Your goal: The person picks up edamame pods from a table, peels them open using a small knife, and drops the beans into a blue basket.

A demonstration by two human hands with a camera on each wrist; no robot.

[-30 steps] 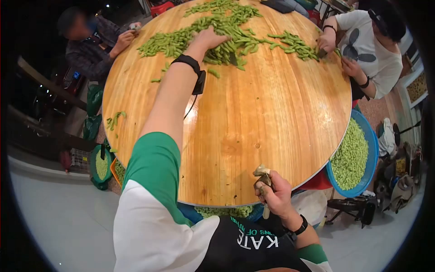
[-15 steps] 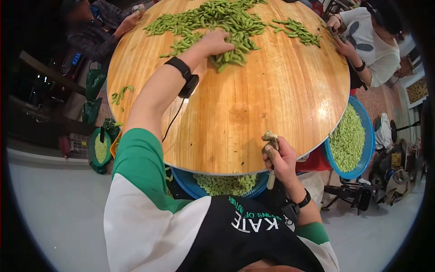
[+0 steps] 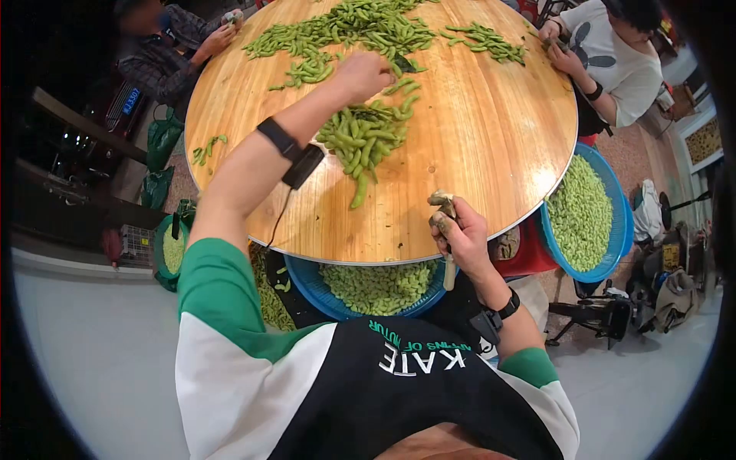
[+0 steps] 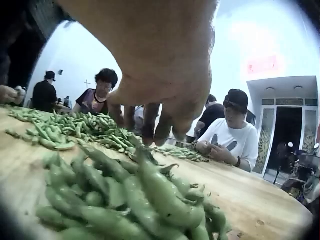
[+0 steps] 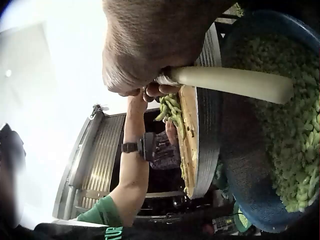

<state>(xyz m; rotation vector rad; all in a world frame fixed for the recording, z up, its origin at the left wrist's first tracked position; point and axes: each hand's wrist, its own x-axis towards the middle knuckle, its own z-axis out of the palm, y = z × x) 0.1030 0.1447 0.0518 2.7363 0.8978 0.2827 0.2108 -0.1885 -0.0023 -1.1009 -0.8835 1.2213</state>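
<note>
Running this remotely, I'd call it well underway but nowhere near finished: lots of shelled beans (image 3: pixel 376 287) in the blue basin (image 3: pixel 305 286) below the table (image 3: pixel 468 146), but loads of whole pods (image 3: pixel 364 142) up top, a near batch plus more beyond. The left hand (image 3: pixel 363 79) is at that batch's far side; the head cam hides its fingertips, while the left wrist cam shows them hanging loose, no pod pinched that I can see. The right hand (image 3: pixel 464 230) grips a pale-handled tool (image 5: pixel 235 84); only the right wrist cam gets that handle side-on.
</note>
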